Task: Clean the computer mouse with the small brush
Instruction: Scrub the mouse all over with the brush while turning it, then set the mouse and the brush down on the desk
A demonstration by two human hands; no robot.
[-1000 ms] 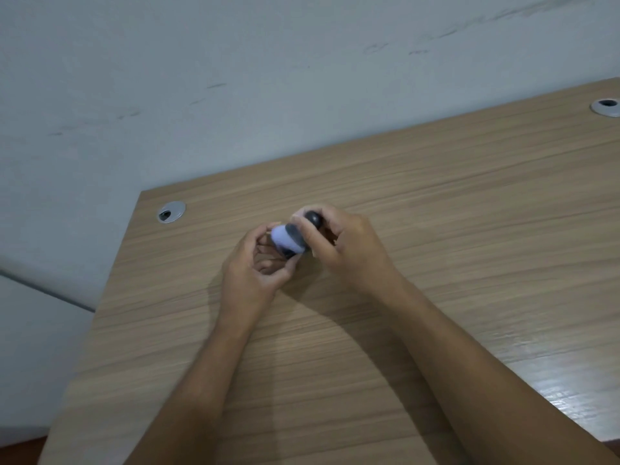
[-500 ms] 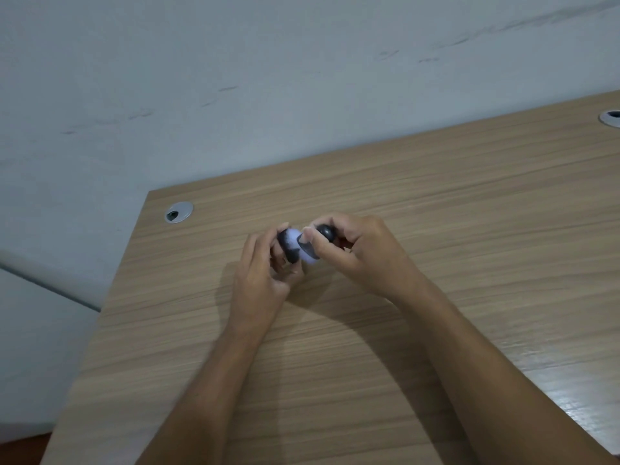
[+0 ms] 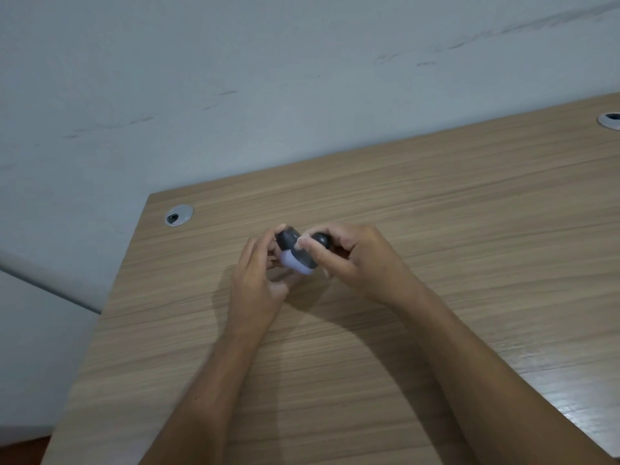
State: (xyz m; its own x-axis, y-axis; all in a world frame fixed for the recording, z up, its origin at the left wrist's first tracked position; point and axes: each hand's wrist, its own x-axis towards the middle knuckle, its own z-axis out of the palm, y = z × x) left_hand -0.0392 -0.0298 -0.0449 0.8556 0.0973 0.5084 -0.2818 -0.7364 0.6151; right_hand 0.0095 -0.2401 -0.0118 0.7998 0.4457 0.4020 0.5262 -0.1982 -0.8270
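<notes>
Above the wooden desk [image 3: 436, 229] I hold a small computer mouse [image 3: 297, 255], dark grey on top and lavender below. My left hand [image 3: 255, 283] grips it from the left, fingers curled round its far end. My right hand [image 3: 359, 260] is closed on a small black rounded brush [image 3: 320, 241], pressed against the right side of the mouse. The bristles are hidden between my fingers and the mouse. Both forearms reach in from the bottom of the view.
A silver cable grommet [image 3: 178, 214] sits near the desk's far left corner, another grommet [image 3: 609, 120] at the far right edge of view. A pale wall [image 3: 235, 78] rises behind the desk. The desk's left edge drops to the floor.
The mouse has turned in my left hand: its lavender face showed on top before, now the dark side is up. My right hand stays against it with the brush.
</notes>
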